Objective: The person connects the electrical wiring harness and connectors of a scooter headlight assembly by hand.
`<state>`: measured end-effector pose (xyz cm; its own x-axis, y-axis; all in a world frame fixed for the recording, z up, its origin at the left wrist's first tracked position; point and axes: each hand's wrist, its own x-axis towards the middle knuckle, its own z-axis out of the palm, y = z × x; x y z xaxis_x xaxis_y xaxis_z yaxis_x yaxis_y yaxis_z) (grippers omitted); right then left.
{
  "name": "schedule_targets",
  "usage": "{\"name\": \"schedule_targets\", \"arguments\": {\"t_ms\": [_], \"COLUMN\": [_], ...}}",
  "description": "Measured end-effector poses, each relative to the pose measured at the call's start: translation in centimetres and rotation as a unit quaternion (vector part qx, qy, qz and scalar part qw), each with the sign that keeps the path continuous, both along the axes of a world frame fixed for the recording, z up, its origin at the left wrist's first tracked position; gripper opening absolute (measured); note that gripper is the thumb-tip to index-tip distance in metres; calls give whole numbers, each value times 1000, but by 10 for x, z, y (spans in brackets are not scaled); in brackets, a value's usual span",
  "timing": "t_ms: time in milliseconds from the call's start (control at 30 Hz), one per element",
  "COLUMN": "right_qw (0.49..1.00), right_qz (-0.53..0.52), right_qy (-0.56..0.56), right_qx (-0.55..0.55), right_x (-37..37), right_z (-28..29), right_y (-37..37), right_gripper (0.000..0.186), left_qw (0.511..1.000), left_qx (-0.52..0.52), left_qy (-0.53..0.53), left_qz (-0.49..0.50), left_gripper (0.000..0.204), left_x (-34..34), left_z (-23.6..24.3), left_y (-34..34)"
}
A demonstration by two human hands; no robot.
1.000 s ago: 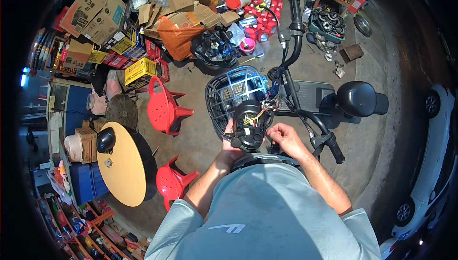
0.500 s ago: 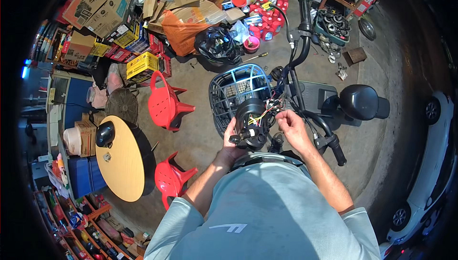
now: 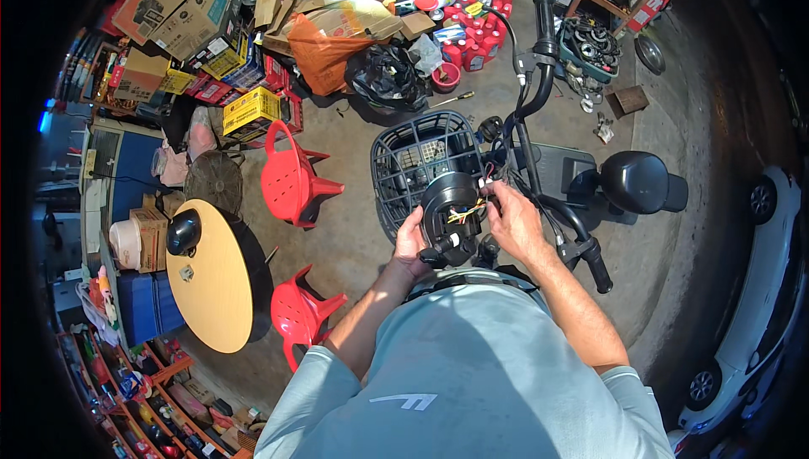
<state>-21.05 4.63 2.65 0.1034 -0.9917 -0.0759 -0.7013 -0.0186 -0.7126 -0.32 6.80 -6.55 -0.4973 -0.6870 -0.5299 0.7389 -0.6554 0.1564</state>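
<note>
Black round housing (image 3: 442, 203) clasped by the left hand (image 3: 409, 238), wires (image 3: 462, 214) at the right

At the centre of the frame, the left hand is clamped on the left side of the black round housing, its thumb uppermost. The right hand (image 3: 516, 221) is at the housing's upper right, thumb and fingertips drawn together on the coloured wires that come out of its open side.

Compared with half a second ago, the right fingertips sit a little higher and closer in to the wires. The rim of the basket (image 3: 427, 174), bright blue then, now looks dark grey.

The basket stands just beyond the housing, which covers its lower right part. The black handlebar (image 3: 529, 160) curves down close beside the right hand, crowding that side. A black saddle (image 3: 632, 179) lies farther right.

Left of centre stand two red chairs (image 3: 286, 174), with a round table (image 3: 211, 290) beyond them carrying a black helmet (image 3: 183, 232). Cardboard boxes (image 3: 195, 21) fill the upper left; red bottles (image 3: 477, 53) cluster at the top centre.
</note>
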Motion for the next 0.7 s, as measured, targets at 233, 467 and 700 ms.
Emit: {"name": "schedule_targets", "arguments": {"t_ms": [233,467,700], "right_qw": [998,999,998], "right_qz": [-15,-12,-8], "right_qy": [0,-37,-58], "right_qx": [53,25,30], "right_x": [-6,-13,-15], "right_z": [2,-7,-7], "right_y": [14,26,31], "right_gripper": [15,14,16], "left_qw": [1000,998,994], "left_qx": [2,7,-5], "left_qy": [-3,67,97], "left_qz": [10,-10,-41], "left_gripper": [58,60,62], "left_x": [1,-1,-1], "left_z": [0,-2,-9], "left_y": [-6,-14,-24]}}
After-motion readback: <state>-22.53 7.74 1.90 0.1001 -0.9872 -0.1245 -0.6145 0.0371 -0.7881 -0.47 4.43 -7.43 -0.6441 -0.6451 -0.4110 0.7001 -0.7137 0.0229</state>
